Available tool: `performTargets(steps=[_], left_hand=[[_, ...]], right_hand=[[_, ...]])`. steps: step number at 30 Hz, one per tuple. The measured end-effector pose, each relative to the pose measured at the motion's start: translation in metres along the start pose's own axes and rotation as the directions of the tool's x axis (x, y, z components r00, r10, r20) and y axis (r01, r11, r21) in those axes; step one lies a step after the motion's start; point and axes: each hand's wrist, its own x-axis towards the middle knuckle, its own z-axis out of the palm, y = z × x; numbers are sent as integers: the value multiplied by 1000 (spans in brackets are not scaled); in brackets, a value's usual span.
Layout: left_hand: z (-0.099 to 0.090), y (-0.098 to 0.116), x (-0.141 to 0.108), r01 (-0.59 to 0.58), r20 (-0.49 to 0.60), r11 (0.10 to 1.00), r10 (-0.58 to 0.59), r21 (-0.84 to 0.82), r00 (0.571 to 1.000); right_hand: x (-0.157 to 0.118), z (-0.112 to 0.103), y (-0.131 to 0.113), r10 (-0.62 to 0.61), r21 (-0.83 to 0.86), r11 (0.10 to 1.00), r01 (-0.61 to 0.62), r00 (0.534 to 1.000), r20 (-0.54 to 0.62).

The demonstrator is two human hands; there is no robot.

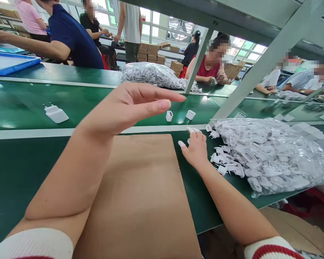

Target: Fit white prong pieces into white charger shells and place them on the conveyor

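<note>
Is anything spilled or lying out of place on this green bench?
Yes, mildly. Small white plug parts have spilled out of the clear plastic bag onto the green bench, beside the right hand. Two white caps and a charger lie alone on the belt.

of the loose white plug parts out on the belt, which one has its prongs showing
The white charger plug far left on the green belt: two prongs show at its end. The two small white caps show none.

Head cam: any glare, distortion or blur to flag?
Head view: window glare streaks the green belt; wide-angle bends the belt edges and posts; left hand looms large and empty, fingers open; right hand and plug bag sharp; faces blurred.
</note>
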Motion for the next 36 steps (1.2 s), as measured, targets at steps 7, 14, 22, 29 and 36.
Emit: performTargets(steps=[7, 14, 22, 29, 36], left_hand=[[32, -126, 68, 160, -108, 986, -155, 37, 982], [48, -178, 86, 307, -130, 886, -279, 348, 951], [83, -189, 127, 340, -153, 661, -325, 669, 933], [76, -184, 95, 260, -140, 710, -225, 655, 964], [41, -144, -11, 197, 75, 864, -260, 464, 963]], right_hand=[[20, 1, 23, 91, -102, 993, -67, 965, 248], [16, 22, 3, 34, 406, 908, -108, 982, 187], [12, 27, 7, -1, 560, 800, -216, 933, 360], [21, 23, 8, 132, 832, 233, -504, 864, 487], [26, 9, 2, 92, 770, -94, -631, 765, 638]])
